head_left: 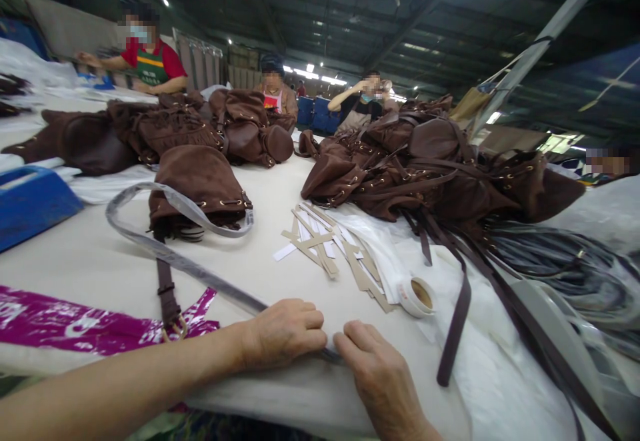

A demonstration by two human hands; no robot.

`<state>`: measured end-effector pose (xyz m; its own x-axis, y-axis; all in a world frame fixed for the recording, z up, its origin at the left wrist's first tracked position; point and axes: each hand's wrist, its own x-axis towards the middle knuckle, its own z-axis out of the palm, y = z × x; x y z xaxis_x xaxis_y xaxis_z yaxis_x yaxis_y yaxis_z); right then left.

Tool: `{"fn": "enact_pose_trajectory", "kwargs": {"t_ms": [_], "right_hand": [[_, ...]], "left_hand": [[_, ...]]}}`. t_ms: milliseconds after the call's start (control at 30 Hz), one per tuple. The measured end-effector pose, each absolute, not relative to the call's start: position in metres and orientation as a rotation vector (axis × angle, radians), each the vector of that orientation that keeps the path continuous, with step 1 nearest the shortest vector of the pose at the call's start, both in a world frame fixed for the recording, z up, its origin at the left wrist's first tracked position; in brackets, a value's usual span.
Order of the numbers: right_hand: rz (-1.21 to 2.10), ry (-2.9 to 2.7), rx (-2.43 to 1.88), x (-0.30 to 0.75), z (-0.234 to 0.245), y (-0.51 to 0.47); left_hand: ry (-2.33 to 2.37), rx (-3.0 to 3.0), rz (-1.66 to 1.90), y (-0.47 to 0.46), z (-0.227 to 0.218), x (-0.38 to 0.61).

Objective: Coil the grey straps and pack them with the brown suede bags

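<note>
While the left hand (286,332) and right hand (377,371) grip the wrapped strap (220,283), fingers curled closed, I'm wary. Tugging could drag the lone bag (197,178) at left.

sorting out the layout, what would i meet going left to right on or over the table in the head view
Blue object → lone brown bag → left hand → right hand → coiled dark straps.

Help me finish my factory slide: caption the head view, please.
Left hand and right hand at a plastic-wrapped strap, which loops past a brown bag; more bags lie piled beyond.
</note>
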<state>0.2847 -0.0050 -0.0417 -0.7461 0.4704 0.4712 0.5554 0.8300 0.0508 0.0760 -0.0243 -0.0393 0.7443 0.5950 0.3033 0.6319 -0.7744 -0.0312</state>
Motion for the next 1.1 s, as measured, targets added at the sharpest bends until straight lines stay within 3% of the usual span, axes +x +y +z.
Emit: {"fn": "enact_pose_trajectory", "kwargs": {"t_ms": [300,667,833,1100], "right_hand": [[-0.283,-2.453,-0.726,0.283,-0.046,-0.010],[0.373,-2.578,-1.609,0.259,0.001,0.003],[0.675,-2.490,-1.446,0.271,-0.004,0.014],[0.327,-2.829,-0.445,0.280,-0.012,0.017]], "left_hand": [[-0.988,-2.778,-0.498,-0.026,-0.045,0.076],[-1.004,-2.754,-0.514,-0.030,-0.046,0.074],[-1.097,-2.801,-0.582,-0.033,-0.046,0.071],[-1.432,-2.926,-0.590,-0.035,-0.036,0.073]]}}
